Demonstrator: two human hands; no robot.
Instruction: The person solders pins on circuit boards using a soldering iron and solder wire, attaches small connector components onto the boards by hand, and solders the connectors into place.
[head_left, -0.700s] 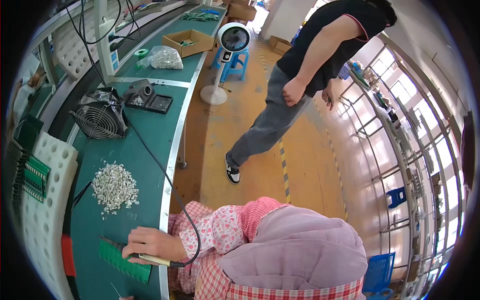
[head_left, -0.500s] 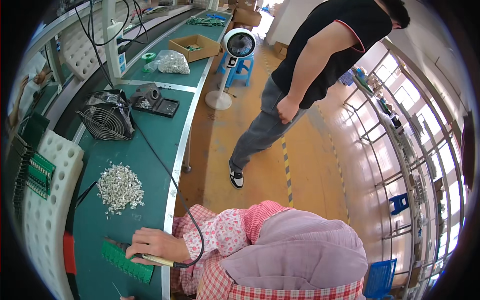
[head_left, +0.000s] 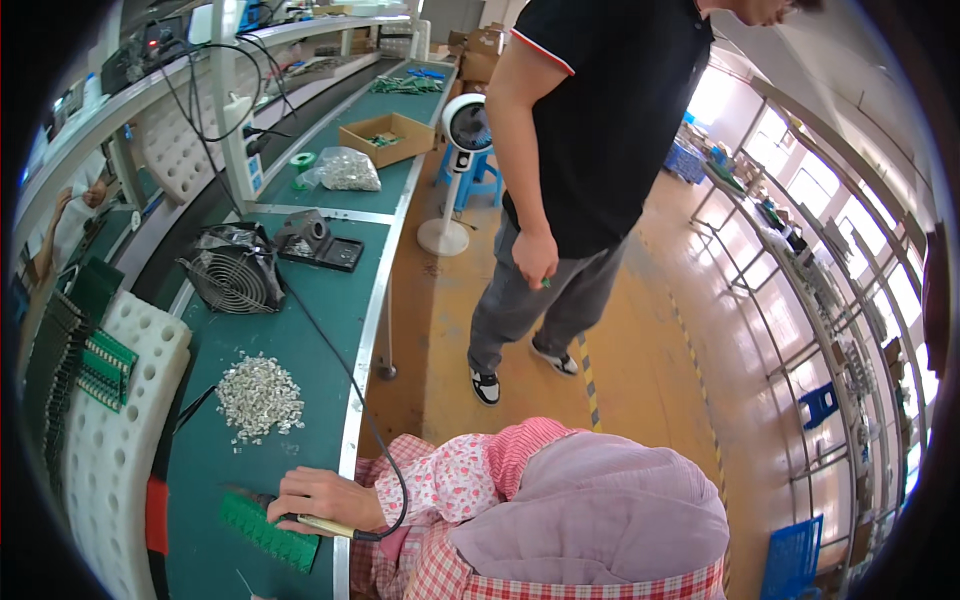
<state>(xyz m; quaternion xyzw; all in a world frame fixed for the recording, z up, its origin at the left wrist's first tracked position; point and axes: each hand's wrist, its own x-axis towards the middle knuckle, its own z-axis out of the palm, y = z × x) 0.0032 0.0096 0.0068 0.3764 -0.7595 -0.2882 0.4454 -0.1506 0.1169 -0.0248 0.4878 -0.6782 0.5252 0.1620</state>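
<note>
My right hand [head_left: 325, 498] is closed round the pale handle of a soldering iron [head_left: 325, 524], whose black cord loops back over the sleeve. Beneath the fingers lies a green circuit board [head_left: 268, 530], flat near the bench's front edge; the hand hides the board's upper right part and the iron's tip. At the bottom rim a thin solder wire [head_left: 244, 582] sticks up from a sliver of my left hand [head_left: 262, 597], most of which is cut off. Close by is a heap of small silvery metal parts [head_left: 260, 398].
A fan with a round grille [head_left: 232, 275] and an iron stand [head_left: 315, 240] stand farther along the bench. White perforated foam [head_left: 125, 400] holds green boards [head_left: 105, 370]. Beyond are a bag of parts [head_left: 348, 170] and a cardboard box [head_left: 387, 138]. A person [head_left: 600, 150] stands in the aisle.
The view has shifted slightly, so the bench sits lower and farther right. The person in the aisle has straightened and turned, and a small green piece shows at their hand. My right hand keeps its hold.
</note>
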